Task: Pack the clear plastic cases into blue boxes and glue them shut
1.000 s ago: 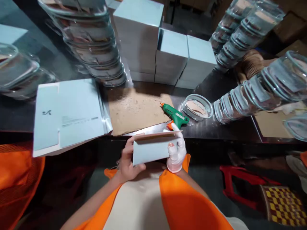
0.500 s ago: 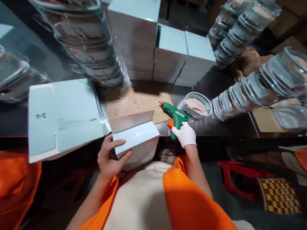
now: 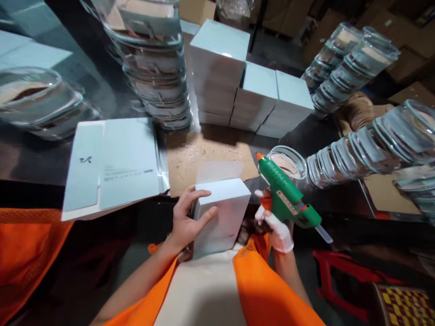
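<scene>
A white cardboard box [image 3: 222, 213] leans between my body and the table edge, one flap [image 3: 219, 172] standing up on its far side. My bare left hand [image 3: 192, 215] grips the box's left end, thumb on the near face and fingers over the top. In a white glove, my right hand [image 3: 277, 228] is wrapped round the handle of a green hot glue gun [image 3: 287, 194]. Its orange nozzle points up and to the left, away from the box, and a clear glue stick [image 3: 323, 234] pokes out of its back end.
Flat white cartons [image 3: 127, 170] lie at the left. A cardboard sheet [image 3: 183, 156] covers the table's middle, with finished-looking white boxes [image 3: 256, 93] behind it. Stacked clear round containers [image 3: 158, 86] stand at back left, others [image 3: 367, 140] at right. One container [image 3: 288, 160] sits beside the glue gun.
The glue gun has been lifted off the table in my right hand, closer to me. The box's near flap now lies closed over its top, and the view has shifted.
</scene>
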A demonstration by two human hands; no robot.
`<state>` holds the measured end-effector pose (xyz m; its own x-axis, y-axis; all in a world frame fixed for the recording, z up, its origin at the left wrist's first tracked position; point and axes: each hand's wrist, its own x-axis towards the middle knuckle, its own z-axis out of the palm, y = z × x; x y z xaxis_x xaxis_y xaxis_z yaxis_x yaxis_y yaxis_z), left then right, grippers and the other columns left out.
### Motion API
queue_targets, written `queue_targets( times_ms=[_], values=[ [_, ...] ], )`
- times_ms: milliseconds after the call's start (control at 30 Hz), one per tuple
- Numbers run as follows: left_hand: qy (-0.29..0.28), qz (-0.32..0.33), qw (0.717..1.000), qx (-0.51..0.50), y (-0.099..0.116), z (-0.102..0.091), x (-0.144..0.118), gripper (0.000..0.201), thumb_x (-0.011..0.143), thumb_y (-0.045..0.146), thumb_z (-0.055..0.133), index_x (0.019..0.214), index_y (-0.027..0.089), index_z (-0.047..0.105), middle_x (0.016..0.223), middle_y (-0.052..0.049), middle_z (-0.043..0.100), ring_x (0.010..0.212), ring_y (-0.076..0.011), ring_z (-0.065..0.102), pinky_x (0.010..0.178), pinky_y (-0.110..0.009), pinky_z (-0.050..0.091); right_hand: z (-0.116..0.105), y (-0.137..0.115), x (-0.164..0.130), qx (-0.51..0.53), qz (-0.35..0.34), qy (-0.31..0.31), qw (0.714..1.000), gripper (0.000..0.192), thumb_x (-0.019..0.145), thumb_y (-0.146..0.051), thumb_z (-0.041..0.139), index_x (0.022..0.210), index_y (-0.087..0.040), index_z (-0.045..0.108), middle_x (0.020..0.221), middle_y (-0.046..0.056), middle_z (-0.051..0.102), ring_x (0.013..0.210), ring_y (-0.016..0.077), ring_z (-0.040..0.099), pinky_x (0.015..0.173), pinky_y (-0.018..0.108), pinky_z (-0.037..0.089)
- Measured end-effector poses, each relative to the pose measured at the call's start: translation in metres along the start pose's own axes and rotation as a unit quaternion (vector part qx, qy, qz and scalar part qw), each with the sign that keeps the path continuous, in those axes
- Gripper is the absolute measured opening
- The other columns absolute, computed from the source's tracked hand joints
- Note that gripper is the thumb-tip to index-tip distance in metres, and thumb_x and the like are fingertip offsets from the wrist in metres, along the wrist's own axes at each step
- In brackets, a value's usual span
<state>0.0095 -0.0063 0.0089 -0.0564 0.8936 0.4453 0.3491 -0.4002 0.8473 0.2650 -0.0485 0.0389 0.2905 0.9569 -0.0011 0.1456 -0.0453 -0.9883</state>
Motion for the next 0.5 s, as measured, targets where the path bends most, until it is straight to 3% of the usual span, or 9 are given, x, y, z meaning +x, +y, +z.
queue_targets(
  times_ms=[133,200,300,500],
  values=[
    [0.004,0.035,0.999,0.039,0.013,0.014,0.0,0.024,0.091,0.04,0.079,0.109,0.024,0.077,0.106,-0.005,0.079,0.114,-0.0264,0.071,0.096,-0.037,0.059,0.001,-0.009,-0.021,-0.094,-0.052,-0.053,0.993,0.028,0.085,-0.046,0.08,0.1,-0.024,0.075,0.082,0.004,0.076,0.063,0.0214,0.068,0.061,0.034,0.059],
    [0.003,0.046,0.998,0.039,0.016,0.018,-0.002,0.022,0.091,0.038,0.08,0.108,0.025,0.077,0.104,-0.005,0.079,0.11,-0.0253,0.072,0.093,-0.036,0.06,0.008,-0.015,-0.023,-0.187,-0.143,-0.059,0.97,0.02,0.085,-0.04,0.079,0.095,-0.024,0.073,0.085,0.004,0.077,0.07,0.022,0.072,0.067,0.033,0.06],
    [-0.005,0.054,0.998,0.038,0.017,0.019,-0.004,0.022,0.091,0.036,0.08,0.109,0.024,0.076,0.103,-0.005,0.079,0.109,-0.0247,0.072,0.092,-0.036,0.06,0.022,-0.02,-0.018,-0.277,-0.252,-0.064,0.925,0.013,0.088,-0.035,0.071,0.087,-0.022,0.069,0.078,0.003,0.074,0.065,0.0196,0.071,0.063,0.029,0.057],
    [0.002,0.059,0.997,0.05,0.015,0.016,-0.006,0.022,0.09,0.032,0.081,0.109,0.024,0.076,0.105,-0.005,0.079,0.114,-0.0258,0.071,0.096,-0.037,0.059,0.031,-0.012,-0.009,-0.313,-0.288,-0.041,0.904,0.015,0.089,-0.033,0.067,0.079,-0.022,0.067,0.068,0.0,0.065,0.056,0.0153,0.062,0.054,0.026,0.047]
  ],
)
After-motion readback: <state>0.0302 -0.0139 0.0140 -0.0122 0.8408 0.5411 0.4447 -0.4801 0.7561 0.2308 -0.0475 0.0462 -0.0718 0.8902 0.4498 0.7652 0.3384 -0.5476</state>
